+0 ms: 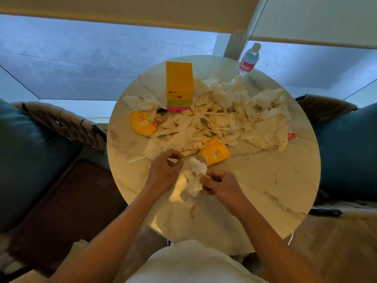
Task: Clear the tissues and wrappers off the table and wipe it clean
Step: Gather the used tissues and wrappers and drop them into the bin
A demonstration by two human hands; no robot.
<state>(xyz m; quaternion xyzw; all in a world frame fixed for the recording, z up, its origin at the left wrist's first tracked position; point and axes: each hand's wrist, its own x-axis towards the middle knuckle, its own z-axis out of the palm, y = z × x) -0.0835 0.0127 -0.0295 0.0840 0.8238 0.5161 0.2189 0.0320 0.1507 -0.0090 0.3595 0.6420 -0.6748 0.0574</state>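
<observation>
A round marble table [275,180] carries a wide heap of crumpled, stained tissues [224,113] across its far half. Two yellow paper cups lie on their sides: one at the left [140,125] stuffed with tissue, one near the middle [216,153]. A red wrapper [291,136] peeks out at the right edge of the heap. Over the near part of the table, my left hand [163,172] and my right hand [220,183] both pinch one white tissue [195,170] held between them, its lower end hanging toward the tabletop.
A tall yellow tissue box [179,84] stands at the far side. A water bottle [248,60] stands at the far right rim. A white straw [136,159] lies left of my hands. Dark cushioned wicker chairs flank the table at left [40,152] and right [346,148].
</observation>
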